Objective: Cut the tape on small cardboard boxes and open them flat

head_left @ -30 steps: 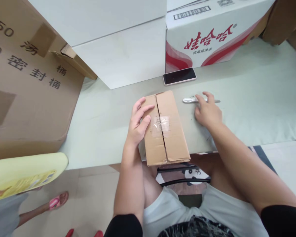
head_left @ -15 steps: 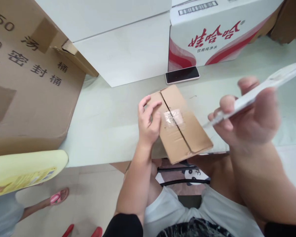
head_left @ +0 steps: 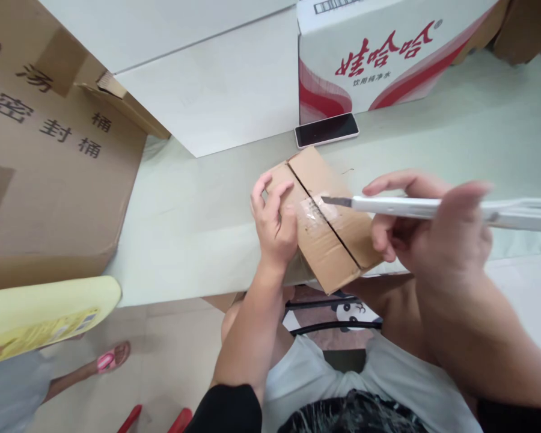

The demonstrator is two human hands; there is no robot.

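Note:
A small brown cardboard box [head_left: 338, 255] lies tilted at the table's front edge, with clear tape [head_left: 313, 218] across its middle seam. My left hand [head_left: 275, 225] grips the box's left side, its fingers curled over the top flap. In my right hand [head_left: 442, 234] is a white utility knife [head_left: 397, 206], its dark blade out and pointing left. The blade tip appears over the taped seam; whether it touches the tape I cannot tell. Just beyond the box, a phone [head_left: 327, 130] lies face up.
White cartons [head_left: 243, 90] and a white-and-red water carton [head_left: 369, 66] stand along the back. At left are a large brown carton [head_left: 49, 186] and a pale yellow container [head_left: 49, 313]. Another person's sandalled foot [head_left: 113, 357] shows on the floor.
My right hand has moved left, bringing the knife from a raised slant to nearly level, its blade over the taped seam. My left hand stays on the box.

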